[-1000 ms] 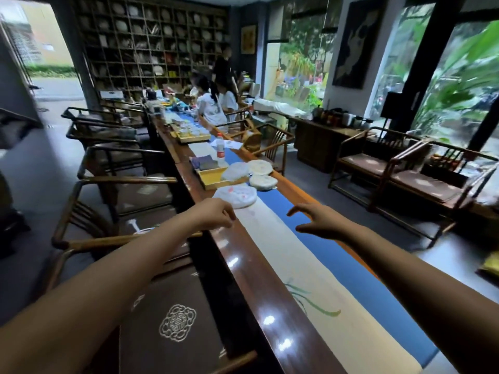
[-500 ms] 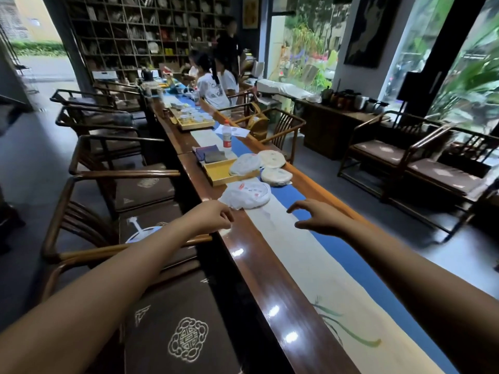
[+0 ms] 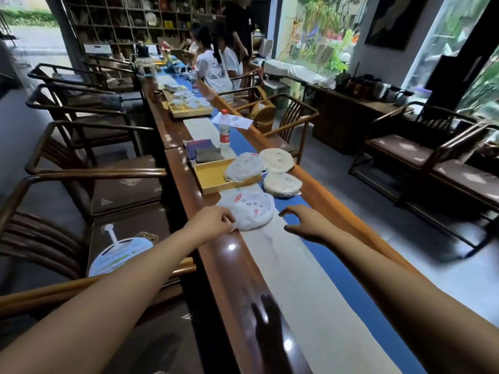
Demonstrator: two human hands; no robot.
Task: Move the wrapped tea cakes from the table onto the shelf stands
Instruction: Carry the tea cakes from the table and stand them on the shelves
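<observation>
Both hands flank the nearest tea cake [image 3: 247,210], which lies flat on the bench [image 3: 213,255] just this side of the yellow tray [image 3: 209,176]: the left hand [image 3: 213,220], fingers curled and empty, touches its near-left edge, while the right hand [image 3: 303,221] hovers open just right of it.

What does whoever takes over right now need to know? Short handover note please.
Left hand: fingers curled at the near-left edge of the nearest wrapped tea cake; a firm grip cannot be confirmed.
Right hand: open, just right of that cake, holding nothing.
Other wrapped cakes: one leaning on the yellow tray, one behind it at the table's right edge, one in front of that.
Done: nothing moved; all four cakes are on the table.
Left: lift the nearest cake, carry it to the shelf stands, then move the other three.
</observation>
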